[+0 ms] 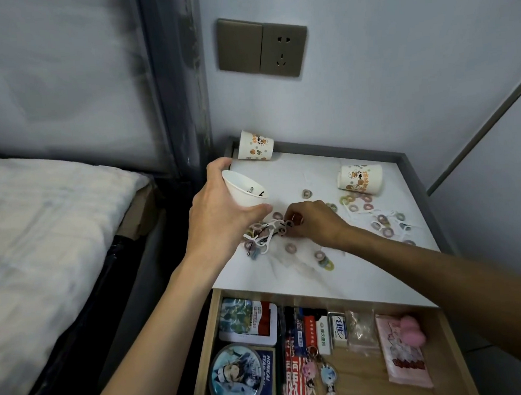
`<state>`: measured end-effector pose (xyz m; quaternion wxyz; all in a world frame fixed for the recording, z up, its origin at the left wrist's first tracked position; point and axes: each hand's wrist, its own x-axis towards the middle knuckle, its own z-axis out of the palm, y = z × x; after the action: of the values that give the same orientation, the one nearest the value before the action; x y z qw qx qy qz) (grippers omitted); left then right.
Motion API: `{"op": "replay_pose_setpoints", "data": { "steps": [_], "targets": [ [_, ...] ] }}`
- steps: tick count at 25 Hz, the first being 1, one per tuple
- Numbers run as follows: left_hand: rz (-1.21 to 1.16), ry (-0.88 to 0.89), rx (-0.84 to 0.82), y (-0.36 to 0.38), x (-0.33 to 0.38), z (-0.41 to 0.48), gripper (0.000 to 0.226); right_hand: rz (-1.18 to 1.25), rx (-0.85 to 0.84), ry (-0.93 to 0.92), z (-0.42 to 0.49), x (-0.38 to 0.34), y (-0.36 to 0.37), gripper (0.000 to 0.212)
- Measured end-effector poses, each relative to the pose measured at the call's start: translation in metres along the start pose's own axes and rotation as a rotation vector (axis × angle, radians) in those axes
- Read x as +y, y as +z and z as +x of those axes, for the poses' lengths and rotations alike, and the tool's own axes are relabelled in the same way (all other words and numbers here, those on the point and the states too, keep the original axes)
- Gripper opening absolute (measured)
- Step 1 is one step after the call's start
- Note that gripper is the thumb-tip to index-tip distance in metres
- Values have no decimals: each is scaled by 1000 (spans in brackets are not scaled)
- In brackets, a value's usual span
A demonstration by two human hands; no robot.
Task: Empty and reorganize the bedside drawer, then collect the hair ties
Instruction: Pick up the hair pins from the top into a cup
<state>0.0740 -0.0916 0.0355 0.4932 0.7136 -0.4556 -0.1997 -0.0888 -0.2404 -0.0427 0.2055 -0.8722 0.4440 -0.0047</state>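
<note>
A rumpled white quilt covers the bed point(39, 228) at the left; beside it the left hand point(220, 212) wraps its curled fingers round a smooth white cup point(243, 189), tilted mouth-up with thin dark pins inside; just below lies a tangle of white plastic pieces point(263, 238); the right hand point(313, 224) bunches its fingers, pinching one of the soft, pastel, ring-shaped hair ties point(290, 248) scattered over the glossy marble-patterned surface point(309, 169); two printed cups point(361, 178) lie tipped over; the wooden drawer point(444, 369) stands open underneath, holding packets and keychains.
</note>
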Motion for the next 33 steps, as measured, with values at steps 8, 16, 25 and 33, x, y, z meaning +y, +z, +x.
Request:
{"op": "replay_pose_setpoints", "data": {
  "steps": [8, 16, 25, 33],
  "targets": [
    [-19, -9, -12, 2, 3, 1, 87, 318, -18, 107, 4, 14, -30, 10],
    [-23, -44, -17, 4, 4, 1, 87, 217, 113, 73, 9, 17, -33, 16],
    [-25, -55, -16, 4, 6, 2, 86, -64, 214, 57, 13, 25, -39, 21],
    [-24, -46, -6, 3, 7, 1, 85, -39, 89, -122, 8, 16, -30, 15]
  ]
}}
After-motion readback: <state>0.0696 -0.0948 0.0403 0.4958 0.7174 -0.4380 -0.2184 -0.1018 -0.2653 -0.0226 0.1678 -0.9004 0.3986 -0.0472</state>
